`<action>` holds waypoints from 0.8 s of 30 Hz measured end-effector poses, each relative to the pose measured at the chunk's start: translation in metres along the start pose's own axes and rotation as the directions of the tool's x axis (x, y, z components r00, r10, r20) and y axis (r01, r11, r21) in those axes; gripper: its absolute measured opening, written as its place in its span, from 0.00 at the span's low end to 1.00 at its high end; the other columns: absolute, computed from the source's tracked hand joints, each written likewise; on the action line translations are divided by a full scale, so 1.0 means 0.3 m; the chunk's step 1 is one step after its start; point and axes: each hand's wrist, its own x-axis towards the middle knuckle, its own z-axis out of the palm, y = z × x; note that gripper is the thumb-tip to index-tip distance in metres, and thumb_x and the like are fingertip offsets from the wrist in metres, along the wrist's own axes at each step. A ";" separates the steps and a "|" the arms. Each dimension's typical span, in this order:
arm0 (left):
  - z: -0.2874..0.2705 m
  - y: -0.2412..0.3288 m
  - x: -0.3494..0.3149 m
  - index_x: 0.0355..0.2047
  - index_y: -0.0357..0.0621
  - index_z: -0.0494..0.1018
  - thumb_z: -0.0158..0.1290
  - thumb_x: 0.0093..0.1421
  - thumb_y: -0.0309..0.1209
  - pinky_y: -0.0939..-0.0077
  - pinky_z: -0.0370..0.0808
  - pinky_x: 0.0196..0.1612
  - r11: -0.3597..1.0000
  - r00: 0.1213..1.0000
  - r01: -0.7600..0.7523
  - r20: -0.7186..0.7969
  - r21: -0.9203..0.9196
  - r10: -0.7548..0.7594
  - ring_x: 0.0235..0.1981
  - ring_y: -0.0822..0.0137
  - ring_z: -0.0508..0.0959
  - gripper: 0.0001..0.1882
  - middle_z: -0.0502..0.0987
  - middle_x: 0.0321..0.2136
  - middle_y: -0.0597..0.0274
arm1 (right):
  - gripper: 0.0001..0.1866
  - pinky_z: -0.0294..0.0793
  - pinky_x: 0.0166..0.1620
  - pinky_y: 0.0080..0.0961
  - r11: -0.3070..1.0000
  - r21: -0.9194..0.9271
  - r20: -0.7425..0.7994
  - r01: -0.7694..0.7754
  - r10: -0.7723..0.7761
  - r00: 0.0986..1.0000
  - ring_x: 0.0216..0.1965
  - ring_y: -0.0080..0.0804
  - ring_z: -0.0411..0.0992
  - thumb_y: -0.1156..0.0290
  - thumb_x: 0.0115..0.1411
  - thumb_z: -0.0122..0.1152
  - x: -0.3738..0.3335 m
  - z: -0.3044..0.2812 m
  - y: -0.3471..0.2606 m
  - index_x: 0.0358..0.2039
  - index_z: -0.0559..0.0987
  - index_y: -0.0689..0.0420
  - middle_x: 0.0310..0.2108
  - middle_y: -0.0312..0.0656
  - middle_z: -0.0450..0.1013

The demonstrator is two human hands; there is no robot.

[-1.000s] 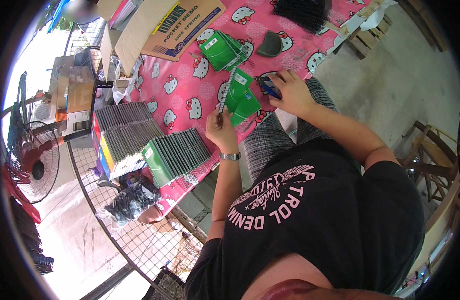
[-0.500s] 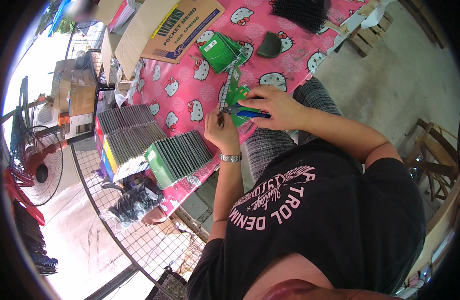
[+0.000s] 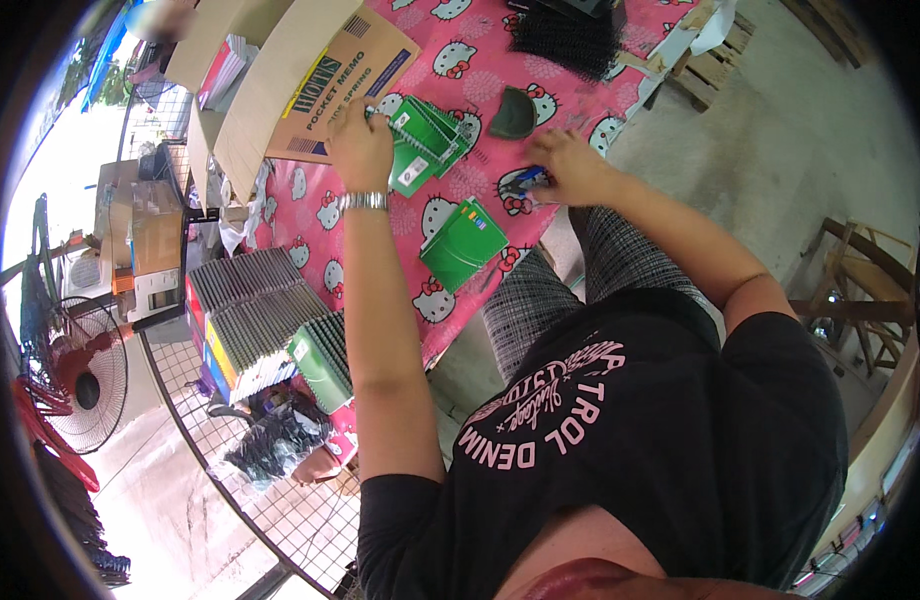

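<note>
The left hand reaches far across the bench, its fingers bent down at the left edge of a loose pile of green-covered, spiral-bound notebooks. The pictures do not show whether those fingers pinch a cover or merely rest against it. A silver metal-link watch circles that wrist. Just beyond the hand stands an open brown cardboard box with printed sides.

The right hand is curled around a pair of blue-handled pliers, held low over the bench's near edge, the tool's head pointing left and somewhat blurred. Between the two forearms, nearer the person's lap and apart from the pile, lies a green notebook with a small multicoloured patch at its upper corner; neither hand touches it.

Beyond the right hand sits a dark grey-green half-round piece, and farther off a heap of black spiral coils. All this rests on a pink cover patterned with white cat faces and red bows. Left of the left forearm, a long row of upright grey-edged spiral notebooks stands beside a shorter row of green ones, which the forearm partly hides.
</note>
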 end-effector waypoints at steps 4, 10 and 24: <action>0.083 -0.069 -0.049 0.49 0.45 0.73 0.51 0.55 0.33 0.59 0.69 0.54 0.993 0.992 0.056 0.104 0.107 -0.067 0.47 0.48 0.74 0.20 0.76 0.44 0.48 | 0.13 0.71 0.44 0.38 0.954 -0.235 -0.367 -0.187 0.092 0.926 0.42 0.44 0.71 0.61 0.52 0.61 0.190 -0.085 0.161 0.35 0.79 0.55 0.35 0.42 0.72; -0.059 0.285 -0.413 0.44 0.41 0.73 0.59 0.55 0.41 0.57 0.73 0.46 1.000 0.792 0.024 0.610 -0.018 -0.008 0.45 0.50 0.75 0.20 0.76 0.42 0.49 | 0.10 0.71 0.46 0.33 0.757 -0.624 -0.305 -0.193 -0.009 0.952 0.44 0.37 0.71 0.67 0.54 0.56 0.243 -0.111 0.443 0.35 0.79 0.54 0.38 0.39 0.73; -0.123 0.187 -0.647 0.42 0.45 0.77 0.59 0.53 0.34 0.68 0.78 0.37 0.973 0.858 -0.106 0.476 -0.204 0.193 0.34 0.59 0.80 0.16 0.80 0.40 0.59 | 0.18 0.74 0.44 0.38 0.986 -0.156 -0.363 -0.057 -0.003 0.932 0.42 0.46 0.72 0.74 0.52 0.55 0.237 -0.152 0.154 0.46 0.78 0.52 0.40 0.47 0.70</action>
